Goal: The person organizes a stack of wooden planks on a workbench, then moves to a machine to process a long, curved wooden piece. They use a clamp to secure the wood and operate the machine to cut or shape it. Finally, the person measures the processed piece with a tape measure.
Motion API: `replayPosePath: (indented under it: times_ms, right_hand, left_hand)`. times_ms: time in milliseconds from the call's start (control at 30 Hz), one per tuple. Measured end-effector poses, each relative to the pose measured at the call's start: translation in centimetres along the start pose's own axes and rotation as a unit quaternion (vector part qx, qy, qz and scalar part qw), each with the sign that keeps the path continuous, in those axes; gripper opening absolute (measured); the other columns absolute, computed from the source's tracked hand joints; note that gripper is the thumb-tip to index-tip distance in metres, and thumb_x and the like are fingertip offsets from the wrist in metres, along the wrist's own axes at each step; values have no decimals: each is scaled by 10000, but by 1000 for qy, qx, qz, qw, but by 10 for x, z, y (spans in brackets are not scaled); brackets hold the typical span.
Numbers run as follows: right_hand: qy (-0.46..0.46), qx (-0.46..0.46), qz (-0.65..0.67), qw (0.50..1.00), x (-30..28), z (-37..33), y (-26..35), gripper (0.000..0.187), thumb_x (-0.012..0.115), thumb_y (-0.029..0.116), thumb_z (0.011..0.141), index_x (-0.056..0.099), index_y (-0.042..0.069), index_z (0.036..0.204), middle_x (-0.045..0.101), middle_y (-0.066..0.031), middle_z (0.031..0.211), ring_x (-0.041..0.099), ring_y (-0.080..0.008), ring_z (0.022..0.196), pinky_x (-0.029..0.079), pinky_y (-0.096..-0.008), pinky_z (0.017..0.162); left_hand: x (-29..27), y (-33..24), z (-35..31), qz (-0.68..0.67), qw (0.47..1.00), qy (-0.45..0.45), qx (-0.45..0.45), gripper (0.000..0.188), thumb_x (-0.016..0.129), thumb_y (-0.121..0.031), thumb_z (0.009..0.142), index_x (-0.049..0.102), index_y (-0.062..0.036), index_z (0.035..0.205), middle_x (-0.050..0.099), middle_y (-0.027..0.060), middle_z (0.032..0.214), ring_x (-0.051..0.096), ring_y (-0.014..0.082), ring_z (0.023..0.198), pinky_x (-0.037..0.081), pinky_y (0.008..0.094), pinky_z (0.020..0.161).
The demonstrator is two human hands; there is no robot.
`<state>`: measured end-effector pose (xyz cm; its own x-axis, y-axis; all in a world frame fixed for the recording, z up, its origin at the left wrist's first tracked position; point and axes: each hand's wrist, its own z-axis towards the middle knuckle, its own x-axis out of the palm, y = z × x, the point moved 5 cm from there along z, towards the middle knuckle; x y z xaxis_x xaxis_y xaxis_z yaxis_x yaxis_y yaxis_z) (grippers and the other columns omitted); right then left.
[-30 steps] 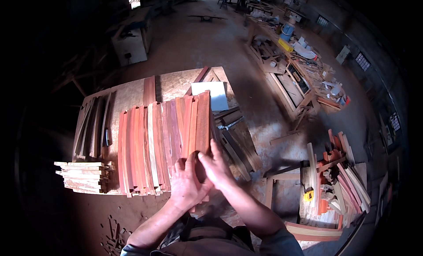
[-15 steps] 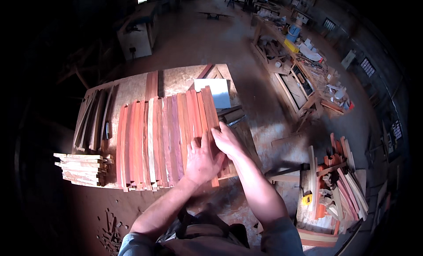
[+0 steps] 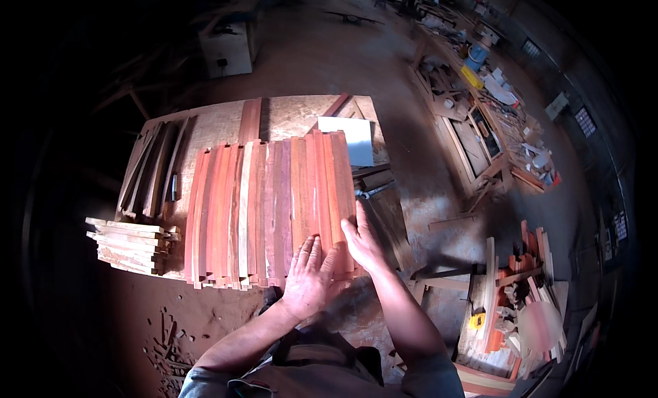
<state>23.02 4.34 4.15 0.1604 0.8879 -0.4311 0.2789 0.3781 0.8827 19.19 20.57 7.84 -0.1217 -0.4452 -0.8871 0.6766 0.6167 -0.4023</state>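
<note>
A row of wooden strips (image 3: 277, 199), reddish with a few pale and purplish ones, lies side by side on a worktable. My left hand (image 3: 307, 280) rests palm down on the near ends of the right-hand strips, its fingers apart and stretched out. Along the outer side of the rightmost strip (image 3: 342, 185), my right hand (image 3: 363, 244) is set with fingers extended and thumb toward the strip's top face. Neither hand is wrapped round a strip. The underside of my right hand is hidden.
Dark strips (image 3: 152, 168) and a stack of pale strips (image 3: 130, 246) lie at the table's left. A white sheet (image 3: 348, 139) sits behind the row. Offcuts fill a low stand (image 3: 507, 316) at right; a cluttered bench (image 3: 480, 117) is farther off. Scraps (image 3: 168, 346) litter the floor.
The rightmost strip, which slanted with its near end sticking out, now lies in line against the row. My left hand has slid nearer me; my right hand has moved down along the outer edge.
</note>
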Motion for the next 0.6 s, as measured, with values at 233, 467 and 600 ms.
replayPosePath:
  times_ms: [233, 467, 600]
  right_hand:
    - [22, 22, -21, 999, -2, 6, -6, 803, 510, 418, 985, 110, 37, 1568, 362, -303, 1506, 420, -420, 1366, 374, -445, 1095]
    - [3, 8, -121, 993, -3, 5, 14, 930, 635, 456, 908, 130, 34, 1565, 370, -303, 1503, 418, -412, 1375, 358, -450, 1127]
    - [12, 85, -199, 976, -3, 5, 69, 1093, 693, 524, 846, 67, -27, 1552, 289, -320, 1542, 382, -417, 1397, 357, -442, 1127]
  left_hand:
    - [4, 2, -1, 27, 1000, -6, 4, 812, 670, -520, 841, 438, -41, 1454, 414, 353, 1433, 363, 471, 1387, 299, 552, 1141]
    - [-28, 14, -5, -25, 999, -11, 21, 808, 609, -525, 902, 379, 4, 1468, 444, 352, 1404, 410, 477, 1355, 342, 551, 1116]
    - [-119, 80, 31, -107, 992, -50, -41, 835, 751, -387, 858, 356, 32, 1461, 540, 296, 1305, 548, 445, 1199, 482, 464, 1000]
